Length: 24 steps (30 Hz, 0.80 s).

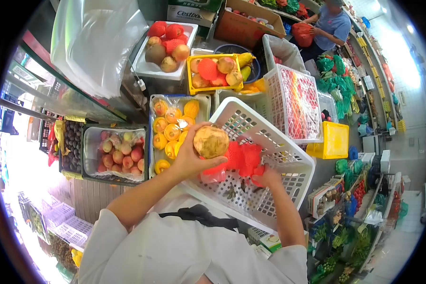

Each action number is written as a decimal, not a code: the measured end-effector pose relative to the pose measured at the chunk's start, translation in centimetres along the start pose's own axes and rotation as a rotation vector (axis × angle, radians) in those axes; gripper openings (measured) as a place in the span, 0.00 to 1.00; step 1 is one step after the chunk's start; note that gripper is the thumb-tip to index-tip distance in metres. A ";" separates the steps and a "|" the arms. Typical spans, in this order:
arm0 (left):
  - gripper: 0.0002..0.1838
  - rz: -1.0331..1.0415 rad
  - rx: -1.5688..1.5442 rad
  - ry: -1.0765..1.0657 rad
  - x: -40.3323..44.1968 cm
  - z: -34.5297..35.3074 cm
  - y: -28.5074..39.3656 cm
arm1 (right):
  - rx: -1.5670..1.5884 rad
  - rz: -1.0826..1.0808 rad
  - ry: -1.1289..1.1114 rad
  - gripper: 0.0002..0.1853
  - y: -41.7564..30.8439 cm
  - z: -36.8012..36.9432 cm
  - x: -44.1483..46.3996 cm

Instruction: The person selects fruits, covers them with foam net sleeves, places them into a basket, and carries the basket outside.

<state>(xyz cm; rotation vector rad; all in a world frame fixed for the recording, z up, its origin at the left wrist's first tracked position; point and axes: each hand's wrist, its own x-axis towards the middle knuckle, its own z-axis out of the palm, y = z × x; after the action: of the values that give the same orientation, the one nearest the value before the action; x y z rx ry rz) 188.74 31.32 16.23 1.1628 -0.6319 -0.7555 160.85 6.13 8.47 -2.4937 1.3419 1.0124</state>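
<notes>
In my left hand is a round, yellow-brown pomegranate, held up over the near-left rim of a white perforated basket. The fingers and thumb curl round its left and lower sides. Down inside the basket my right hand has its fingers closed on red foam netting. Part of those fingers is hidden by the netting. Dark leaf-like scraps lie on the basket floor, close to the red netting.
Left of the basket stand a tray of foam-sleeved yellow fruit and a crate of peaches. Beyond are a yellow crate of pomegranates, a white foam box and stacked white crates. A person holds a red bag at far right.
</notes>
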 end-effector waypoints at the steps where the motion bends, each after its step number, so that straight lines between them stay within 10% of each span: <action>1: 0.51 0.031 0.067 -0.006 -0.2 -0.2 0.0 | 0.126 -0.047 0.010 0.51 -0.5 -1.2 -0.9; 8: 0.45 -0.020 -0.039 -0.029 -0.9 -1.7 -0.9 | 0.977 -0.261 0.003 0.42 -1.6 -6.0 -7.6; 15: 0.40 -0.597 -0.894 -0.326 1.9 -3.9 0.4 | 2.117 -0.385 -0.170 0.39 -1.1 -3.5 -14.6; 19: 0.42 -0.729 -0.708 0.104 4.3 -2.0 3.7 | 2.415 0.089 0.095 0.34 -2.8 -4.7 -16.7; 24: 0.30 -0.509 -0.727 0.142 10.6 -6.9 -1.4 | 2.364 0.001 0.132 0.34 -1.2 -1.9 -16.6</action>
<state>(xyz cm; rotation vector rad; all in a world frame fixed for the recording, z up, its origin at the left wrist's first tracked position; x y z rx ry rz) 200.23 26.49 13.55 0.6809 0.0901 -1.1933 156.45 17.58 19.92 -0.5799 1.0475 -0.7112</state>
